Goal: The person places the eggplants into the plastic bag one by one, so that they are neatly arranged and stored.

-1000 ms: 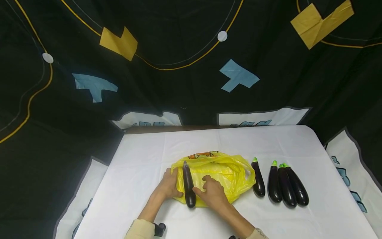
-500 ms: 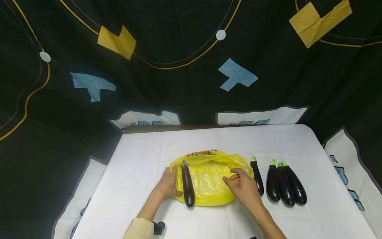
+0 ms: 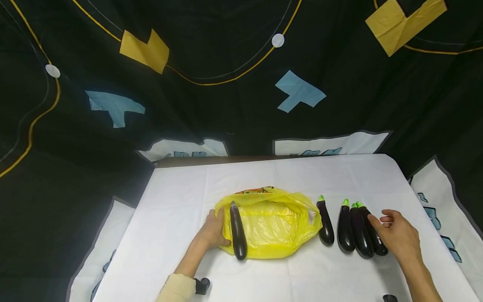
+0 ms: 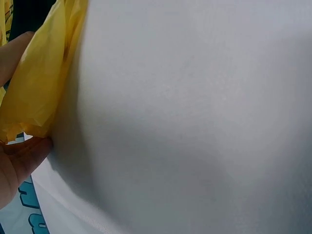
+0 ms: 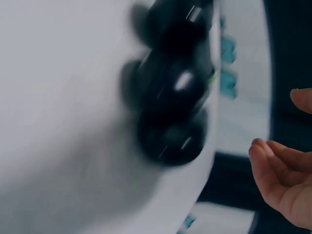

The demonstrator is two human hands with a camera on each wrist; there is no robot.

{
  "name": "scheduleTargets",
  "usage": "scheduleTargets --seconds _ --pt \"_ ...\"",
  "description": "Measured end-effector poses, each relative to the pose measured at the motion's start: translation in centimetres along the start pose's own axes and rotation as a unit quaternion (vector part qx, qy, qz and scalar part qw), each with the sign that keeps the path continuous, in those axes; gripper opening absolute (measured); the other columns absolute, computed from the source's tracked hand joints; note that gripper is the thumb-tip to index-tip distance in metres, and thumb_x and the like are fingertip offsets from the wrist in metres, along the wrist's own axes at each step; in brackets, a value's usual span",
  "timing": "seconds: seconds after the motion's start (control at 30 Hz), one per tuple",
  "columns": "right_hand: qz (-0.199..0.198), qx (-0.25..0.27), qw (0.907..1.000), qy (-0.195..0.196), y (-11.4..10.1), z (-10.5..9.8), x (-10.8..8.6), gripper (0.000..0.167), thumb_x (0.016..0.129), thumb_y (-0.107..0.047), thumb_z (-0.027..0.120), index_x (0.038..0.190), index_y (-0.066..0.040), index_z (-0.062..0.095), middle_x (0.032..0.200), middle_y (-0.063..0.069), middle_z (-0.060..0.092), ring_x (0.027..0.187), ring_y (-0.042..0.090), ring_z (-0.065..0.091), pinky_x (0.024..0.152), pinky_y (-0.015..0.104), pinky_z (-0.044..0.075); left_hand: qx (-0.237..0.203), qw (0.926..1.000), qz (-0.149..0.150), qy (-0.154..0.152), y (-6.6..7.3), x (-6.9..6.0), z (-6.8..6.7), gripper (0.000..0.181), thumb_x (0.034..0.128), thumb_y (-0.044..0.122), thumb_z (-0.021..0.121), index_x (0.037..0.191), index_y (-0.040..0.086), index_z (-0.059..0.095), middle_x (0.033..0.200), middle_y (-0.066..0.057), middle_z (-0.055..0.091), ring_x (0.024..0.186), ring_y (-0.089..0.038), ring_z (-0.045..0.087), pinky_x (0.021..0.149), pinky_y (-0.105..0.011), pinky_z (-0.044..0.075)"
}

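A yellow plastic bag (image 3: 271,226) lies on the white-covered table, its mouth spread wide. One dark eggplant (image 3: 238,230) lies along the bag's left side. My left hand (image 3: 213,230) holds the bag's left edge; in the left wrist view, yellow plastic (image 4: 41,78) sits between its thumb and fingers. To the right of the bag is a single eggplant (image 3: 325,222) with a green stem end. Further right, three more eggplants (image 3: 361,233) lie side by side. Over the rightmost of these hovers my right hand (image 3: 401,237), fingers loosely bent and holding nothing.
The white table (image 3: 302,277) has a black curtain (image 3: 226,117) with yellow and blue patches behind it. A white curtain border with blue lettering (image 3: 439,218) hangs beyond the right edge. Black wrist gear (image 3: 202,286) shows at my left wrist.
My right hand has moved from beside the eggplant on the bag, across the bag's right side, to above the rightmost eggplants. My left hand stays at the bag's left edge.
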State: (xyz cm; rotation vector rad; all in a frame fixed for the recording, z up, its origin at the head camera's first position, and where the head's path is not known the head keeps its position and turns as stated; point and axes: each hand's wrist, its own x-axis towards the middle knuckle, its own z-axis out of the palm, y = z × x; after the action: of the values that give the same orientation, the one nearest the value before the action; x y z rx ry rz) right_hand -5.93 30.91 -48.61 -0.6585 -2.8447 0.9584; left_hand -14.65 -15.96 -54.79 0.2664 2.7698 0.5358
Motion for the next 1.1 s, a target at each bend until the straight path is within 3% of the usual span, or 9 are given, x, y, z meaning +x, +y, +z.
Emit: scheduleTargets --seconds 0.23,0.47,1.1 --pt "0.047 -0.055 0.9932 -0.091 4.3 -0.4 1.7 0.08 0.09 -0.053 0.051 0.124 0.019 0.038 0.113 0.035 0.052 0.099 0.048 0.051 0.076 0.054 0.043 -0.006 1.0 0.001 0.0 -0.1 0.0 -0.1 0.126 0.0474 0.026 0.092 0.147 -0.002 0.022 0.121 -0.025 0.038 0.101 -0.03 0.049 0.091 -0.046 0.048" --pt "0.003 -0.07 0.9847 -0.16 5.6 0.2 2.0 0.076 0.091 -0.053 0.051 0.114 0.02 0.048 0.098 0.03 0.059 0.09 0.045 0.055 0.071 0.052 0.045 -0.007 0.9999 0.003 -0.008 -0.3 0.0 -0.1 0.122 0.0502 0.026 0.092 0.147 0.0 0.024 0.12 -0.021 0.038 0.1 -0.027 0.047 0.092 -0.043 0.047" --pt "0.037 -0.056 0.9882 -0.138 6.6 0.8 1.6 0.079 0.088 -0.057 0.052 0.11 0.018 0.054 0.092 0.026 0.063 0.089 0.045 0.056 0.071 0.051 0.045 0.007 0.9998 -0.008 -0.014 0.2 0.4 -0.4 0.122 0.0476 0.023 0.093 0.147 0.001 0.026 0.119 -0.021 0.038 0.1 -0.029 0.048 0.092 -0.044 0.048"
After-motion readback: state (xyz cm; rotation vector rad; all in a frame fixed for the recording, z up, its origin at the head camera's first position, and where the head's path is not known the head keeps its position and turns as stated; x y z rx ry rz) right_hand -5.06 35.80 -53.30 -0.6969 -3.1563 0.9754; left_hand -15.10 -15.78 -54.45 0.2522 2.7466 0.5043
